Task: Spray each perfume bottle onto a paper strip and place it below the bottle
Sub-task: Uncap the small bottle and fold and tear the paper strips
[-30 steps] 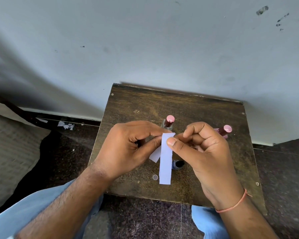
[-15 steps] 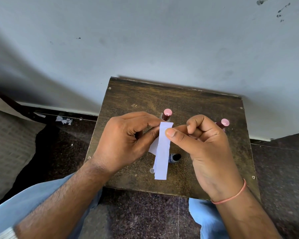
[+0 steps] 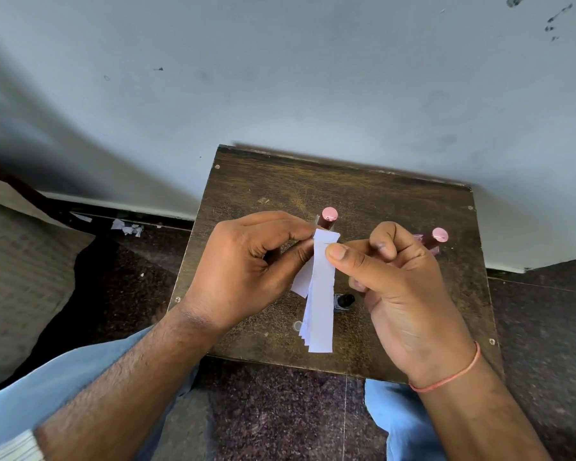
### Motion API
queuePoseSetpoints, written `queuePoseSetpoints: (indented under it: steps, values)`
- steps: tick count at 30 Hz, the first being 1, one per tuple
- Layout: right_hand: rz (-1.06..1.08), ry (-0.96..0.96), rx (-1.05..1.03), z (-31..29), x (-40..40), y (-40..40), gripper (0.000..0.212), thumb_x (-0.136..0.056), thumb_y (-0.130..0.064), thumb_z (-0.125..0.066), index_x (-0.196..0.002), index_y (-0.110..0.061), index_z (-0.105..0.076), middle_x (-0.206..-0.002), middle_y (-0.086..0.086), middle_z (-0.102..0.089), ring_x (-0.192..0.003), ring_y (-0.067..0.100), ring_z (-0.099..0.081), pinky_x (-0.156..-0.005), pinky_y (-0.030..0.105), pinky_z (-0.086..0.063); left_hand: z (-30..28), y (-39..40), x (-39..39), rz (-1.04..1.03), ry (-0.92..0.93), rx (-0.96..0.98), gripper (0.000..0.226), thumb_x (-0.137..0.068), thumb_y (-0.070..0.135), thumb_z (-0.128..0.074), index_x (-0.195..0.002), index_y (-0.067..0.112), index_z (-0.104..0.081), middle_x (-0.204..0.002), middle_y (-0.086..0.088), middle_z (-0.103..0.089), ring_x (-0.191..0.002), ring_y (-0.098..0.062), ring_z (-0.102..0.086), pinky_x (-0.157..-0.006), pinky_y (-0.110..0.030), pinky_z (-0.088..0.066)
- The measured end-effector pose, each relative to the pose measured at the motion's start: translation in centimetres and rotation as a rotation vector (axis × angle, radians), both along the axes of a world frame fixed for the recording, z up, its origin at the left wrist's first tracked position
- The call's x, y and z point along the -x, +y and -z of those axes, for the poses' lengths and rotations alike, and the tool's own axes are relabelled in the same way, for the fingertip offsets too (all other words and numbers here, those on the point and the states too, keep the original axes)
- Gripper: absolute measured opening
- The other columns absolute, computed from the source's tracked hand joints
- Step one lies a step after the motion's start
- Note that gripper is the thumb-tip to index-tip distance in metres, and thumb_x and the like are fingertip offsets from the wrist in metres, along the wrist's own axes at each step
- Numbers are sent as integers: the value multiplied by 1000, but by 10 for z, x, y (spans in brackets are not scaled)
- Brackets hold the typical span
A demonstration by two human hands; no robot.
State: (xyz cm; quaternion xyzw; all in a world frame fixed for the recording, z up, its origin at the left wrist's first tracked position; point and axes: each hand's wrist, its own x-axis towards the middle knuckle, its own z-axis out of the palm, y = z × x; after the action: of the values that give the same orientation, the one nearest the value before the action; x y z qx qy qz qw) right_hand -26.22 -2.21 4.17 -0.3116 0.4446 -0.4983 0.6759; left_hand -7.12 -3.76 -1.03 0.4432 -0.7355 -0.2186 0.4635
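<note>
Both hands (image 3: 316,261) pinching paper strips (image 3: 320,294), above table (image 3: 396,207) centre

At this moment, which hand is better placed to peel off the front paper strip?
Right hand: its thumb already presses the front strip, while the left hand pinches the stack.

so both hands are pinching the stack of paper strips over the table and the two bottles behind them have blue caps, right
Not quite: the caps are pink, not blue. The head view shows one pink-capped bottle behind the strips and another behind the right hand. Both hands, left hand too, do pinch the paper strips.
</note>
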Motion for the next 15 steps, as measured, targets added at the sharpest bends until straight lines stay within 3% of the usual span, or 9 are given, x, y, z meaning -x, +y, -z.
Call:
queuePoseSetpoints:
  steps: [2,5,8,11,13,15]
  values:
    - [-5,-4,-11,1,0,0,52,-67,0,-79,-73,-21,-33,-59,-4,-66,-53,3,-62,-61,13,-49,0,0,1,3,15,-23,8,-97,9,-80,-103,9,-85,-98,9,-80,-75,4,-68,-65,-20,-54]
    - [-18,-45,-25,-1,1,0,51,-67,1,-78,-73,-22,-33,-58,-3,-66,-54,4,-63,-60,14,-49,0,0,2,14,31,-64,8,-97,10,-80,-104,12,-85,-96,15,-78,-66,-4,-66,-57,-25,-51]
    - [-34,-94,-17,-7,2,3,51,-66,1,-77,-74,-21,-32,-57,-3,-67,-55,5,-66,-61,15,-51,5,-5,-5,-96,80,-142,9,-97,17,-81,-104,21,-83,-79,26,-68,-55,-4,-53,-53,-19,-41]
    - [-32,-69,43,-15,2,6,51,-64,-1,-79,-76,-21,-34,-60,0,-70,-57,9,-69,-63,17,-55,5,-8,-10,-141,269,-244,5,-96,22,-80,-98,27,-80,-60,6,-59,-51,-7,-42,-50,-19,-36]
    - [-19,-66,78,-15,7,5,49,-67,5,-75,-78,-19,-33,-58,-1,-68,-54,7,-67,-59,16,-54,3,-8,-7,-94,366,-313,7,-96,21,-79,-94,28,-78,-64,1,-61,-55,-7,-45,-50,-20,-38]
    - [-13,-54,111,-12,15,3,51,-69,9,-80,-80,-18,-38,-59,-2,-68,-54,6,-66,-60,16,-54,3,-8,-3,-44,433,-374,10,-94,21,-79,-99,29,-78,-76,6,-72,-64,-11,-56,-56,-22,-47]
